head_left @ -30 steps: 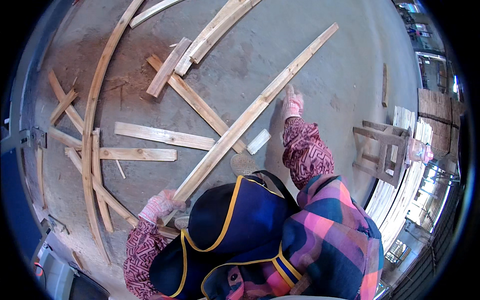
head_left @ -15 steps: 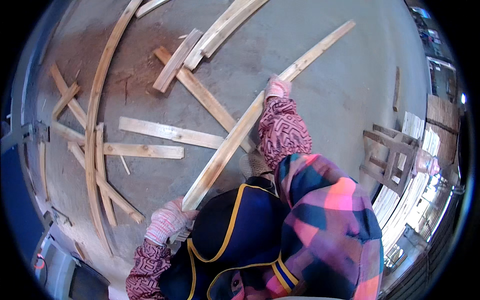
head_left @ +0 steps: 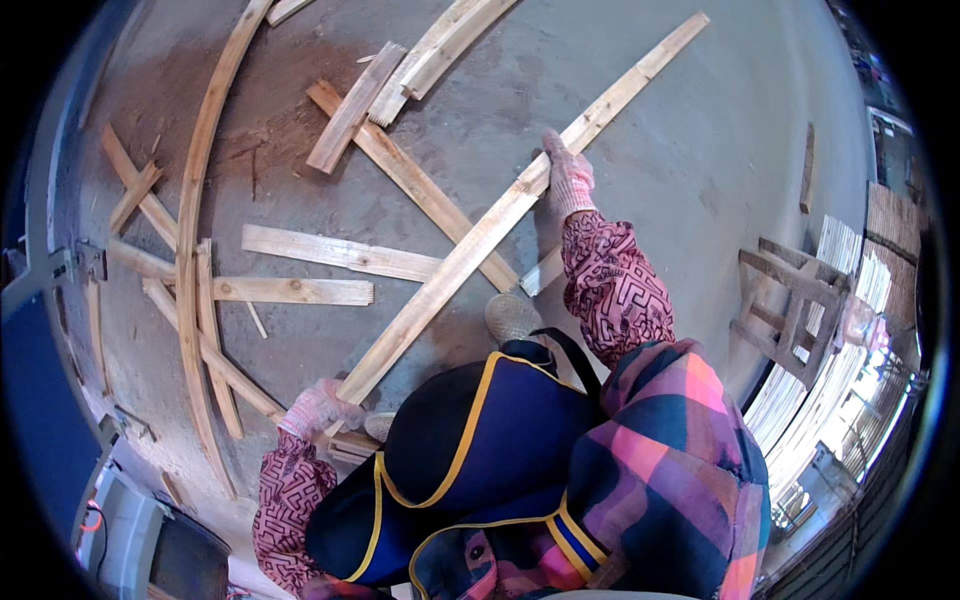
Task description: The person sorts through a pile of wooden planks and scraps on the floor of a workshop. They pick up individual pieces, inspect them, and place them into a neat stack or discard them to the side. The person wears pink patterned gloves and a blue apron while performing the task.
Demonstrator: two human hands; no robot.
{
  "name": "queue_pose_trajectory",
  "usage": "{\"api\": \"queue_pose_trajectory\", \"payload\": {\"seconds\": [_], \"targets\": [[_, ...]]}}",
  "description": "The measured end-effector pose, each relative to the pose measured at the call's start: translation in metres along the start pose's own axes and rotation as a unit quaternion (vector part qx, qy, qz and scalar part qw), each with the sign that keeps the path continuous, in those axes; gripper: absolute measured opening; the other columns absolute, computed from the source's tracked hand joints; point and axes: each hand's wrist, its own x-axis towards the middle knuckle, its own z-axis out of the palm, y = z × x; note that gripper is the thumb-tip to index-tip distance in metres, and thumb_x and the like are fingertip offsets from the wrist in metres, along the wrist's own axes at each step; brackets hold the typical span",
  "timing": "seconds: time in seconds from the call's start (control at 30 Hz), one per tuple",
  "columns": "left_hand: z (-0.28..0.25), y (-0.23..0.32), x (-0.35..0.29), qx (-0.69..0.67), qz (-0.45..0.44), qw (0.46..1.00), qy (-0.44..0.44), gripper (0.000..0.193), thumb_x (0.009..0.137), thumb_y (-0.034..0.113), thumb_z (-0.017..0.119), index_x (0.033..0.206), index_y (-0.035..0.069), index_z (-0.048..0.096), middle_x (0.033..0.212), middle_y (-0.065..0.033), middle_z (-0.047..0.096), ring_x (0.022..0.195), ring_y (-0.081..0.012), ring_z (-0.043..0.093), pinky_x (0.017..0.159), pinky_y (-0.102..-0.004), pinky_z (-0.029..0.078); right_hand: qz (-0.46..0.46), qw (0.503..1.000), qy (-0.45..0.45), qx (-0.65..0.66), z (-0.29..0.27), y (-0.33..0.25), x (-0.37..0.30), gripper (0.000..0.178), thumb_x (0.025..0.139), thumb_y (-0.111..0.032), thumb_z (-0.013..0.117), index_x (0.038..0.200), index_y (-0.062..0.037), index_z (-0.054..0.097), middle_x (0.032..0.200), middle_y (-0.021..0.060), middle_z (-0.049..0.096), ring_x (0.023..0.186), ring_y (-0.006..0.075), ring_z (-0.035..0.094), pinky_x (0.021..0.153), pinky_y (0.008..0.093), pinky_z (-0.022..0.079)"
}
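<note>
A long pale wooden plank (head_left: 470, 248) slants across the middle, its far end at the upper right and its near end by my lap. My right hand (head_left: 568, 180), in a whitish-pink knitted glove, grips its right edge beyond the midpoint. At the near end, my left hand (head_left: 318, 408) in a similar glove has its fingers closed around the wood; part of them is hidden. Short wood pieces (head_left: 352, 446) lie just below that hand, beside my shoe. Under the held plank, a whitish board (head_left: 340, 252) and a brownish board (head_left: 430, 200) rest on the floor.
Several loose boards lie crossed at the left, including a long strip (head_left: 192, 220). More planks (head_left: 440, 50) lie at the top. To the right stands a wooden stool-like frame (head_left: 790, 300) beside stacked slats (head_left: 835, 260). A grey plastic bin-like object (head_left: 125, 525) is at lower left.
My left hand has closed on the plank's near end, which has shifted left and down. My right hand has moved slightly right, and the arm has swung outward.
</note>
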Motion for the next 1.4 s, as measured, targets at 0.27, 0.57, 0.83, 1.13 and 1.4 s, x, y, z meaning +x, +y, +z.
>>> {"api": "queue_pose_trajectory", "payload": {"seconds": [0.27, 0.57, 0.83, 1.13, 1.4], "targets": [[0.050, -0.031, 0.030, 0.152, 0.109, 0.889, 0.417, 0.054, 0.070, 0.028, 0.077, 0.120, 0.016, 0.061, 0.097, -0.0122, 0.069, 0.088, -0.0319, 0.067, 0.077, -0.0432, 0.054, -0.012, 1.000, -0.001, -0.021, -0.001, -0.032, -0.005, 0.071, 0.085, -0.058, 0.063, 0.105, 0.0098, 0.065, 0.093, 0.0182, 0.069, 0.087, 0.0282, 0.069, 0.076, 0.0374, 0.053], [0.058, -0.084, 0.046, 0.165, 0.104, 0.853, 0.485, 0.048, 0.069, 0.027, 0.077, 0.113, 0.016, 0.062, 0.097, -0.0111, 0.067, 0.093, -0.0337, 0.064, 0.083, -0.0447, 0.051, -0.006, 0.998, 0.019, 0.055, 0.017, -0.016, -0.020, 0.070, 0.081, -0.059, 0.069, 0.107, 0.0061, 0.065, 0.099, 0.0184, 0.069, 0.092, 0.0266, 0.068, 0.077, 0.0399, 0.054], [0.068, -0.077, -0.004, 0.139, -0.028, 0.907, 0.396, 0.052, 0.070, 0.027, 0.075, 0.118, 0.015, 0.061, 0.101, -0.0146, 0.068, 0.097, -0.0344, 0.065, 0.087, -0.0443, 0.051, -0.007, 0.968, -0.008, 0.250, 0.000, -0.006, -0.014, 0.059, 0.084, -0.045, 0.073, 0.109, 0.0070, 0.062, 0.093, 0.0143, 0.067, 0.083, 0.0265, 0.066, 0.071, 0.0402, 0.054], [0.013, -0.042, 0.000, -0.086, 0.158, 0.875, 0.449, 0.058, 0.071, 0.024, 0.071, 0.124, 0.007, 0.054, 0.096, -0.0118, 0.064, 0.083, -0.0262, 0.062, 0.075, -0.0370, 0.051, 0.024, 0.945, -0.296, 0.136, 0.023, 0.027, -0.136, 0.034, 0.086, -0.027, 0.069, 0.097, 0.0043, 0.065, 0.084, 0.0145, 0.070, 0.071, 0.0231, 0.067, 0.065, 0.0369, 0.054], [-0.013, 0.068, -0.002, -0.139, 0.207, 0.942, 0.224, 0.070, 0.068, 0.036, 0.081, 0.123, 0.004, 0.052, 0.094, -0.0097, 0.065, 0.082, -0.0210, 0.063, 0.073, -0.0335, 0.052, 0.111, 0.770, -0.627, 0.042, 0.049, 0.044, -0.252, 0.032, 0.086, -0.027, 0.071, 0.101, 0.0006, 0.068, 0.079, 0.0128, 0.071, 0.057, 0.0196, 0.066, 0.049, 0.0300, 0.051]]}}
